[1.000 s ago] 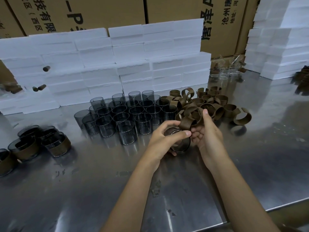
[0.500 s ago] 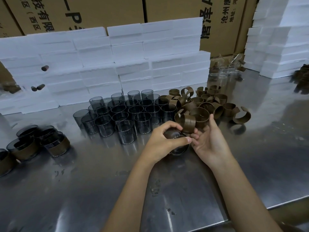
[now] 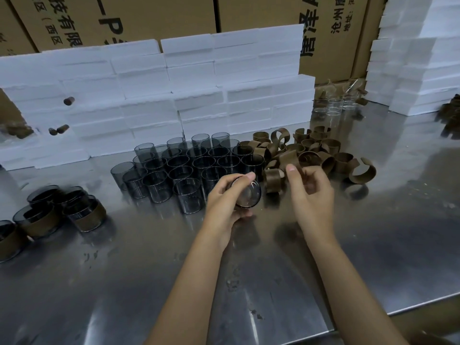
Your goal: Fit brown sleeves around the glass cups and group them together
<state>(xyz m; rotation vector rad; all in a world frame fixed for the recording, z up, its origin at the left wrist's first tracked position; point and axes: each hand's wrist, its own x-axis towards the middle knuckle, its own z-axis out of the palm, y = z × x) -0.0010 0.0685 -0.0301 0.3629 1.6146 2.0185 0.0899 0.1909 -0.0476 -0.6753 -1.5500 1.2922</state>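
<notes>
My left hand (image 3: pixel 225 195) grips a smoky glass cup (image 3: pixel 247 194) on its side, fingers curled over the wall, thumb beneath, its round base toward me. My right hand (image 3: pixel 308 188) hovers just right of the cup, fingers loosely curled; whether they pinch anything I cannot tell. A brown sleeve (image 3: pixel 272 180), a split band of stiff matte paper-like stock, stands between the cup and my right hand. I judge the step to be choosing a sleeve; the next move calls for spreading its gap and wrapping it round the smooth, slippery wall. Left of the cup, near the counter (image 3: pixel 149 282) edge, finished sleeved cups (image 3: pixel 84 215) cluster together. Behind the cup stand bare cups (image 3: pixel 184 170), thin-walled cylinders in rows; right of them lies the heap of curled sleeves (image 3: pixel 321 151). Beyond, stacked white foam blocks (image 3: pixel 174 95) front cardboard cartons (image 3: pixel 154 16). The counter is brushed, reflective steel.
</notes>
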